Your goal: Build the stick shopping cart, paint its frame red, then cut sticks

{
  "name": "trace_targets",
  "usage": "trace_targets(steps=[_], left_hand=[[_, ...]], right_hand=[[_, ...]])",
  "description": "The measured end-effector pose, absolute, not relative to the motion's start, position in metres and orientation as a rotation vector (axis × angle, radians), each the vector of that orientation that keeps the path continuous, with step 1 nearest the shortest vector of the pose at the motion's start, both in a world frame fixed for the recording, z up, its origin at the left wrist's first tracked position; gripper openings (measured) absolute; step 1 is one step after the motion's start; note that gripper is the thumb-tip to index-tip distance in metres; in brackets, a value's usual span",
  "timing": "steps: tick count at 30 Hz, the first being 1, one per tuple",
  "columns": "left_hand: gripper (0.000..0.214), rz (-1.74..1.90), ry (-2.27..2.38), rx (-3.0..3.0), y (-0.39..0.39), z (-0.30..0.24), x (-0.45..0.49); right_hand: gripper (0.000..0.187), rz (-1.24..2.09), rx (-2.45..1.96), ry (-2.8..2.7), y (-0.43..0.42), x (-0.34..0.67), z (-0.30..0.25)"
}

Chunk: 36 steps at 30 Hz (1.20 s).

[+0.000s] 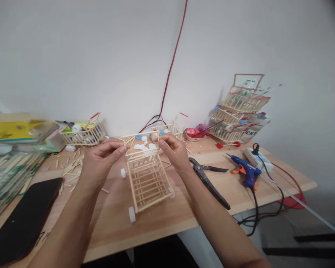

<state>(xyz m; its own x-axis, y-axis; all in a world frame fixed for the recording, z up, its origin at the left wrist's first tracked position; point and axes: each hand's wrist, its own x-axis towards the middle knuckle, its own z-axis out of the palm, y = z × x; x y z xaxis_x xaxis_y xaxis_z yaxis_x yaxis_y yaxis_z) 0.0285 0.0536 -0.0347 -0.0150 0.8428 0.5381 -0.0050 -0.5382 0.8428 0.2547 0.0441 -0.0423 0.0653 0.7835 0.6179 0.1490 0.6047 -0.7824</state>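
A small shopping cart point(131, 182) built from thin wooden sticks stands on the table in front of me, with white round wheels at its corners. Its handle frame point(138, 135) rises at the far end. My left hand point(104, 156) is closed, thumb and fingers pinching the frame's left upright. On the other side, my right hand point(175, 152) pinches the right upright the same way. White round caps point(149, 148) lie behind the frame, partly hidden by it.
Black pliers point(208, 180) and a blue glue gun point(247, 171) lie to the right, near a power strip point(258, 159). Stacked stick carts point(237, 111) stand at back right. A phone point(26, 219), bundled sticks point(11, 171) and a filled stick basket point(83, 134) are left. Cut stick pieces point(72, 167) are scattered.
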Motion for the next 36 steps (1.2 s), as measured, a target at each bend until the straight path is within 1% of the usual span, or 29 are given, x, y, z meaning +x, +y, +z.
trace_targets(steps=[13, 19, 26, 30, 36], left_hand=[[0.011, 1.590, 0.918, 1.625, 0.0517, -0.0327, 0.0267], [0.008, 1.587, 0.887, 1.632, 0.0506, -0.0319, 0.0261], [0.010, 1.596, 0.909, 1.687, 0.0498, -0.0316, 0.0255], [0.012, 1.608, 0.954, 1.690, 0.0492, -0.0319, 0.0256], [0.011, 1.635, 0.979, 1.711, 0.0465, -0.0313, 0.0264]], right_hand=[[0.021, 0.584, -0.887, -1.466, 0.0454, 0.2523, -0.0426], [0.018, 0.586, -0.885, -1.450, 0.0449, 0.2523, -0.0424], [0.030, 0.533, -0.871, -1.469, 0.0428, 0.2538, -0.0376], [0.026, 0.547, -0.864, -1.475, 0.0434, 0.2538, -0.0387], [0.022, 0.562, -0.864, -1.487, 0.0436, 0.2528, -0.0423]])
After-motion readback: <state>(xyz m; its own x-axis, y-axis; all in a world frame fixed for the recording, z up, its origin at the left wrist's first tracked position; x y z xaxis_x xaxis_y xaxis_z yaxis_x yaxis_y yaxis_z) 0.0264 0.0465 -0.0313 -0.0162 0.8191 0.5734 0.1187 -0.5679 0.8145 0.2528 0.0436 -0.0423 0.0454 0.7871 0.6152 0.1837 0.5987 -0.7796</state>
